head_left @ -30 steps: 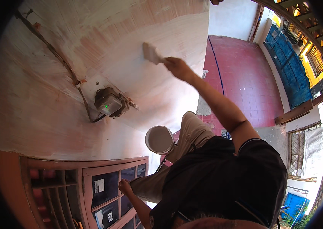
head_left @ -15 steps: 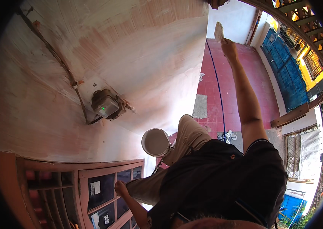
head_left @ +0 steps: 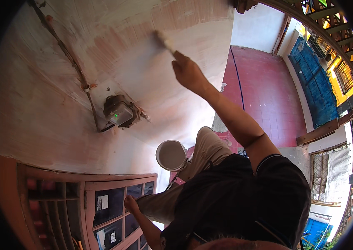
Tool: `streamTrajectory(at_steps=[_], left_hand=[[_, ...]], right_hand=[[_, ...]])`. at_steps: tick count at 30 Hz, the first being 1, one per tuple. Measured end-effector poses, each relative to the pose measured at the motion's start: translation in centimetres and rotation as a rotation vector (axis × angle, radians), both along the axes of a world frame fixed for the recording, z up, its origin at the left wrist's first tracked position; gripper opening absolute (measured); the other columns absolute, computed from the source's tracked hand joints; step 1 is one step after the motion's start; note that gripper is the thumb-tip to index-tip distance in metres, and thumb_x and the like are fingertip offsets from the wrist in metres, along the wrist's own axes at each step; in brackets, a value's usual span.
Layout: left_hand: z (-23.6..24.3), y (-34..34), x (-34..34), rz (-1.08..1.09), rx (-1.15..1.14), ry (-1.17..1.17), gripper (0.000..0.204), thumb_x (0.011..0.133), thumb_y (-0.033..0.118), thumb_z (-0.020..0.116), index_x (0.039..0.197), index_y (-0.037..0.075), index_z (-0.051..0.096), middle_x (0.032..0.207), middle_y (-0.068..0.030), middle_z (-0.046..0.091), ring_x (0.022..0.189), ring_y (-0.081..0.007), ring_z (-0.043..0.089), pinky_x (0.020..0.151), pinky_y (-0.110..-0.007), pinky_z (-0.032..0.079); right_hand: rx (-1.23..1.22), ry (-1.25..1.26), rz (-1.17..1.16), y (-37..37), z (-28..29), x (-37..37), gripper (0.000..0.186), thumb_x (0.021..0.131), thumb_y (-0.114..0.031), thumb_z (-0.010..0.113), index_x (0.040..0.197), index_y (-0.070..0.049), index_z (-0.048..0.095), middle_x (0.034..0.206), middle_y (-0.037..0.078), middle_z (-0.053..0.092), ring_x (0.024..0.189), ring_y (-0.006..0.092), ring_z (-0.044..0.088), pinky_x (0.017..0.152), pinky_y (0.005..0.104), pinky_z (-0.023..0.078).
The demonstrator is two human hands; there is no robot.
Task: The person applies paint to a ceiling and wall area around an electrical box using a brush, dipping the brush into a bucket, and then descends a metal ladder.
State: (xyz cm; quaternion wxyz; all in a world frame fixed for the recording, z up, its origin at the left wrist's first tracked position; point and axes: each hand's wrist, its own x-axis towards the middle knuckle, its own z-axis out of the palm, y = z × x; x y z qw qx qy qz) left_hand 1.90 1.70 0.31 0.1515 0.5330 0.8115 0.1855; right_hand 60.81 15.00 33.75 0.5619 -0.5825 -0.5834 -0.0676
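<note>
My right hand [head_left: 190,74] is closed around the handle of a paintbrush [head_left: 165,41]. The bristles reach the large wall [head_left: 114,50], where streaky white paint lies thinly over a pinkish surface. Low on the left, my left hand [head_left: 131,204] is curled beside my bent knee, in front of the pink-framed window panes. Whatever its fingers grip, if anything, is hidden. A white bucket [head_left: 171,155] with a pale inside hangs or stands by my other leg, below the painted wall and apart from both hands.
An electric meter box [head_left: 120,113] with a green light juts from the wall, fed by a cable [head_left: 62,52]. A pink-framed window [head_left: 120,208] lies below. Far down is a red tiled floor [head_left: 264,91] with a blue hose [head_left: 239,77]. A blue tarp [head_left: 314,79] hangs at right.
My right hand has swung left with the paintbrush, from over the floor area onto the wall. My left hand and the bucket have stayed nearly in place.
</note>
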Motion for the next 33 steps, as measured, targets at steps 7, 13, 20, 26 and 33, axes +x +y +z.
streamTrajectory(at_steps=[7, 13, 20, 26, 33], left_hand=[[-1.8, -0.7, -3.3, 0.034, 0.056, 0.019, 0.044, 0.092, 0.034, 0.044, 0.072, 0.004, 0.068, 0.069, -0.017, 0.067, 0.069, -0.0364, 0.066, 0.067, -0.051, 0.05], [-2.2, -0.6, -3.9, 0.061, -0.03, 0.02, 0.043, 0.093, 0.037, 0.047, 0.077, 0.005, 0.07, 0.081, -0.0211, 0.068, 0.081, -0.0434, 0.065, 0.074, -0.054, 0.049], [-1.5, -0.9, -2.0, 0.076, 0.003, -0.05, 0.047, 0.096, 0.042, 0.044, 0.078, 0.008, 0.071, 0.084, -0.0188, 0.07, 0.084, -0.0413, 0.066, 0.077, -0.052, 0.049], [-1.0, -0.7, -2.1, 0.089, 0.012, -0.062, 0.045, 0.095, 0.042, 0.045, 0.084, 0.011, 0.074, 0.087, -0.0166, 0.072, 0.087, -0.0399, 0.067, 0.08, -0.05, 0.05], [0.5, -0.6, -1.3, 0.12, -0.021, -0.017, 0.044, 0.095, 0.043, 0.046, 0.085, 0.01, 0.074, 0.089, -0.0163, 0.072, 0.089, -0.0396, 0.068, 0.081, -0.05, 0.051]], right_hand=[[-0.434, 0.226, 0.422, -1.5, 0.1, -6.5, 0.034, 0.098, -0.024, 0.055, 0.121, 0.0, 0.064, 0.087, 0.019, 0.069, 0.078, 0.0266, 0.066, 0.075, 0.039, 0.051], [-0.962, -0.048, 0.56, -4.4, -4.2, -8.1, 0.032, 0.1, -0.025, 0.056, 0.109, 0.003, 0.067, 0.081, 0.009, 0.07, 0.076, 0.0161, 0.065, 0.073, 0.0319, 0.051], [-1.328, -0.3, 0.631, -3.7, -19.5, -12.2, 0.034, 0.096, -0.025, 0.058, 0.094, 0.006, 0.07, 0.07, 0.013, 0.072, 0.059, 0.0215, 0.068, 0.062, 0.0361, 0.055], [-1.54, -0.636, 0.71, -0.1, -30.3, -17.2, 0.021, 0.081, -0.013, 0.059, 0.07, -0.003, 0.074, 0.066, 0.008, 0.072, 0.065, 0.0211, 0.073, 0.066, 0.0375, 0.059], [-1.463, -0.813, 0.618, 0.9, -36.4, -20.7, 0.02, 0.08, -0.014, 0.064, 0.093, -0.005, 0.077, 0.097, 0.016, 0.075, 0.094, 0.028, 0.074, 0.081, 0.0422, 0.058]])
